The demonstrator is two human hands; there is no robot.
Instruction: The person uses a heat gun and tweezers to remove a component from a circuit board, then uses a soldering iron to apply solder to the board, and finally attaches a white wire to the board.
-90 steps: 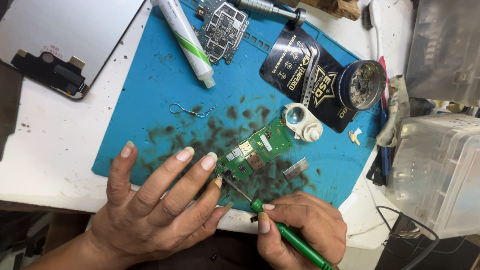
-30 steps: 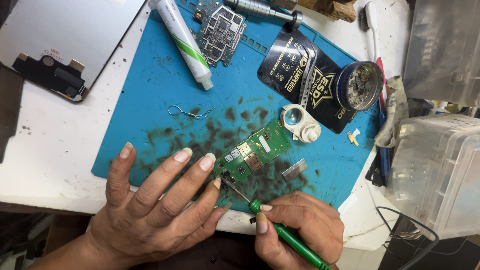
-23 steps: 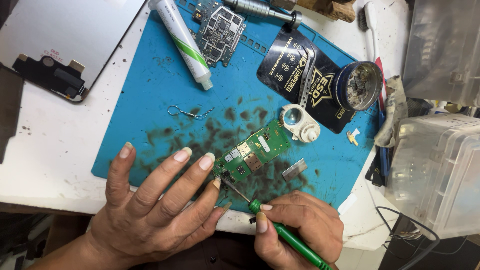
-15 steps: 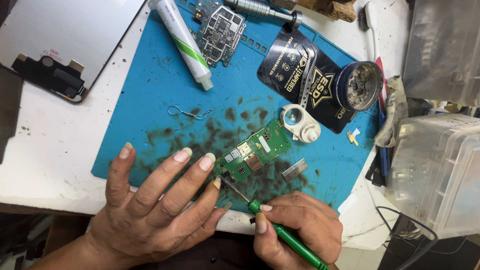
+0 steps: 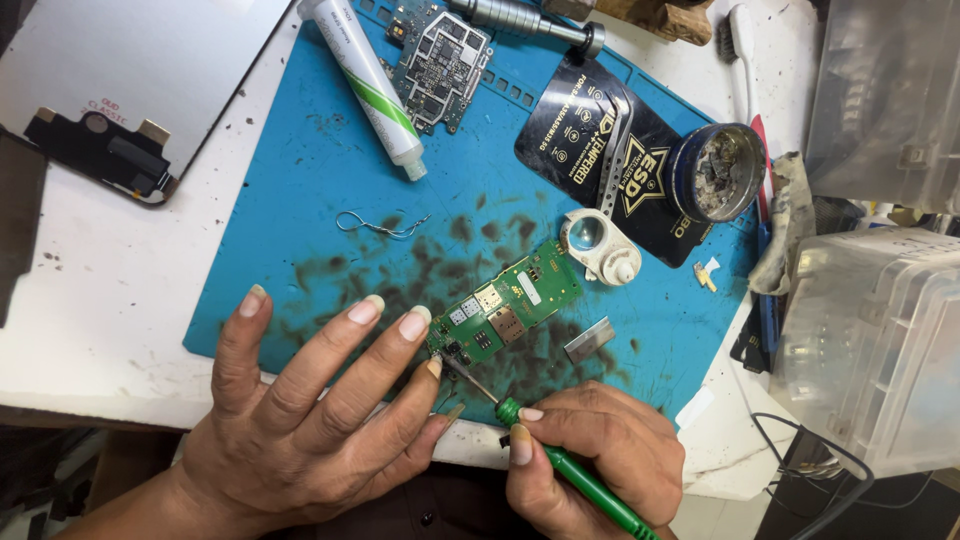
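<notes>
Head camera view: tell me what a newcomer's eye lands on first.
The bright blue work mat, stained with dark smudges, fills the middle of the bench. Near its front edge, the left hand steadies a small green circuit board while the right hand touches a green-handled tool to its corner. Behind lies a white tube.

bench: white worktop [image 5: 90, 300], scuffed, dark specks | cover: blue work mat [image 5: 300, 200], heavily dark-stained | right edge: stacked clear plastic bins [image 5: 880, 340] | below: dark under-bench space, cables [image 5: 800, 460] | light: even, bright, soft shadows
</notes>
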